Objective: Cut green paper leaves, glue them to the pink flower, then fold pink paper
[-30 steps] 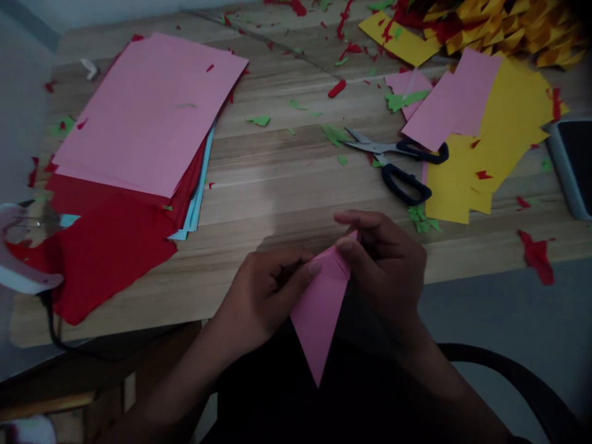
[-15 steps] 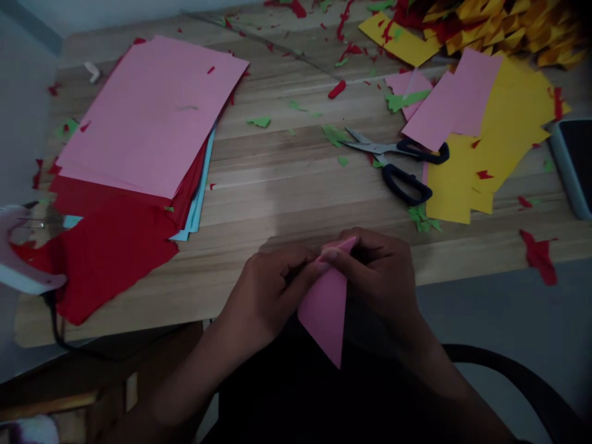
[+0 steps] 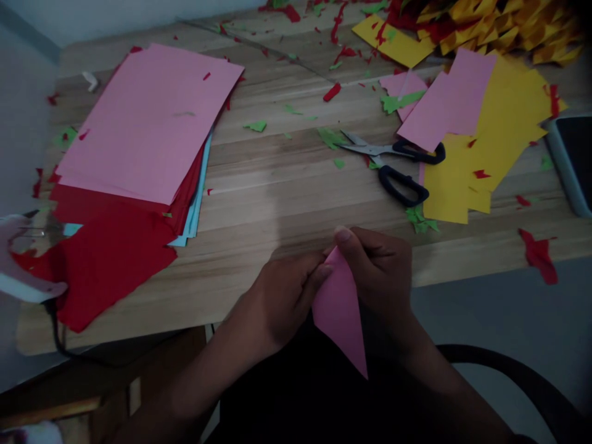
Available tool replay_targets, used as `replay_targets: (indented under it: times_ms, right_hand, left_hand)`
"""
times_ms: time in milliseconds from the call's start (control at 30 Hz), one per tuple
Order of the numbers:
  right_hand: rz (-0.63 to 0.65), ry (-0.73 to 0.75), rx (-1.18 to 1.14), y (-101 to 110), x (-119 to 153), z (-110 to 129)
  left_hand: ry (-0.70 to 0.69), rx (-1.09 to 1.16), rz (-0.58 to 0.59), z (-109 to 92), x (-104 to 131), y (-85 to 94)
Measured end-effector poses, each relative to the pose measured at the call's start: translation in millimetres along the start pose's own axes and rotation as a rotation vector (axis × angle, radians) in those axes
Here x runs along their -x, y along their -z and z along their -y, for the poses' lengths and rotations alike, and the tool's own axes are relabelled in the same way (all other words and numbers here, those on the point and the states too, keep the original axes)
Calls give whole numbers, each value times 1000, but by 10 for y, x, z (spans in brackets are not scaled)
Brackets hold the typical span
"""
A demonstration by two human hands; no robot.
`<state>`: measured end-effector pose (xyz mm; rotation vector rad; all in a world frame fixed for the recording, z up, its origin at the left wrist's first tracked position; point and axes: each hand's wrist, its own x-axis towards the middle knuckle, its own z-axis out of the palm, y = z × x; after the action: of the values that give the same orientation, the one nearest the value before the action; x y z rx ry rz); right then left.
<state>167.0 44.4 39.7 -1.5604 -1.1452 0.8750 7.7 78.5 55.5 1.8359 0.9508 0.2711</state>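
Note:
A folded piece of pink paper (image 3: 340, 302) hangs between my two hands, just off the table's front edge, its pointed lower corner over my dark clothing. My left hand (image 3: 289, 293) pinches its upper left side with thumb and fingers. Closed on the upper right side near the top, my right hand (image 3: 382, 265) has its thumb laid along the paper's edge. The curled fingers hide the paper's top part. Beyond the hands, dark-handled scissors (image 3: 386, 151) lie with blades parted.
To the left are a stack of pink sheets (image 3: 148, 123), red crepe paper (image 3: 115, 265) and a white curved device (image 3: 28, 271) with a cable. Yellow paper pieces (image 3: 499, 135), a phone (image 3: 571, 163) and folded yellow pieces (image 3: 504, 31) lie right. Several red and green scraps are scattered.
The pink paper has turned, its lower corner swinging right. My right thumb has moved up along its edge, and my left hand has shifted slightly right. The view has shifted a little.

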Motion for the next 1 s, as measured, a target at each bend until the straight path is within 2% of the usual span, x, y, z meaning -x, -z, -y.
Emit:
replay_targets:
  times_ms: [167, 267, 367, 500, 733, 833, 1000]
  right_hand:
    - [-13, 21, 23, -4, 5, -16]
    - [-2, 45, -7, -19, -3, -25]
    - [90, 51, -91, -25, -7, 2]
    - [195, -13, -141, -11, 17, 73]
    - [76, -19, -76, -3, 56, 72]
    - [110, -25, -70, 19, 45, 49]
    - [242, -70, -107, 4, 7, 28]
  left_hand:
    - [-32, -108, -10, -22, -18, -52]
    - [-12, -61, -20, -22, -9, -59]
    - [36, 41, -58, -3, 12, -21]
    - [49, 134, -155, 34, 33, 15]
    - [23, 32, -223, 77, -3, -35]
    - [33, 52, -188, 61, -39, 52]
    - [44, 273, -229, -26, -106, 262]
